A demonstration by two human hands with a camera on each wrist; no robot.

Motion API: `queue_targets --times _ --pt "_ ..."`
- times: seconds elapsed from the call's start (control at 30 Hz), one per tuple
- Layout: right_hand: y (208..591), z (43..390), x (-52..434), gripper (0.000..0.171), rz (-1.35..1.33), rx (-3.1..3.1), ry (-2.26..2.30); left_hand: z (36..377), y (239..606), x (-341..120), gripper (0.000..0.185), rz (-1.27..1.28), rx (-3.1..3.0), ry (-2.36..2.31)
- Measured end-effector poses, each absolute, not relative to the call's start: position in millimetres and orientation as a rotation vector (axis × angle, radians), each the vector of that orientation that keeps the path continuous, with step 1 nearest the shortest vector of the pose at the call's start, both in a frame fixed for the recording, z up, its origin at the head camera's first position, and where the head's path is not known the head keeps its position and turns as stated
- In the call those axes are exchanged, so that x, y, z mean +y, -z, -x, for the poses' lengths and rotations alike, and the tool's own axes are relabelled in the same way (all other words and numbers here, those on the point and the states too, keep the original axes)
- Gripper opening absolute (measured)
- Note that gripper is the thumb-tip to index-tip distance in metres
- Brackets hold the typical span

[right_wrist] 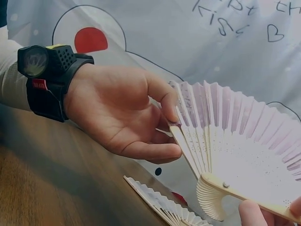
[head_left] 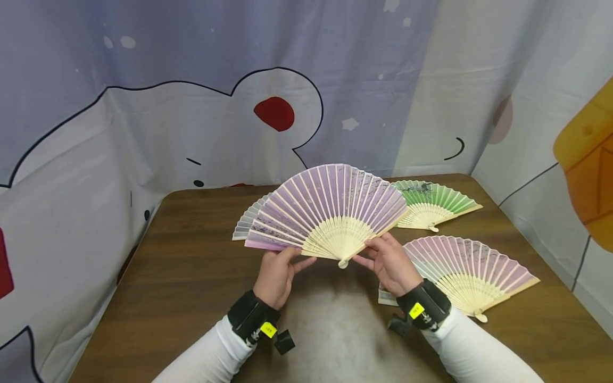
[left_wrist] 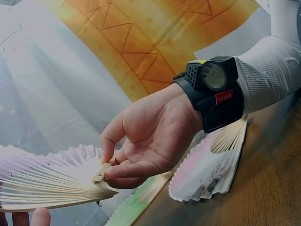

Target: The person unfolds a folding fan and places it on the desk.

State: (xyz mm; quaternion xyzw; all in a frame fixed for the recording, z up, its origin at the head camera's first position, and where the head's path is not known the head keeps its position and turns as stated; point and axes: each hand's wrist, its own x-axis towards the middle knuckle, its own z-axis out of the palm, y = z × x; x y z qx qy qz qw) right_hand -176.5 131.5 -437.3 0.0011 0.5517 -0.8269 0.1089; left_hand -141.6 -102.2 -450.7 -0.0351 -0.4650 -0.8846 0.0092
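Observation:
A spread purple folding fan (head_left: 330, 207) with pale slatted ribs is held up above the table in the head view. My left hand (head_left: 278, 276) pinches its left outer rib between thumb and fingers. On the other side, my right hand (head_left: 392, 266) pinches the right outer rib near the pivot. The right wrist view shows the left hand (right_wrist: 127, 113) at that rib, and the left wrist view shows the right hand (left_wrist: 150, 136) close to the pivot. The fan is fully open, its pivot end pointing down toward me.
A spread green fan (head_left: 438, 199) lies at the table's back right. Nearer on the right lies a pink-and-white fan (head_left: 471, 266), partly behind my right hand. A whitish fan (head_left: 245, 223) is mostly hidden behind the purple one. Printed curtains (head_left: 191, 127) border the brown table (head_left: 182, 298).

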Motion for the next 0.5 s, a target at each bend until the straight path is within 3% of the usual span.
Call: queue_targets --times 0.5 --pt "437.0 182.1 138.1 0.015 -0.11 1.554 2.569 141.0 453.0 -99.7 0.04 0.097 -1.48 2.755"
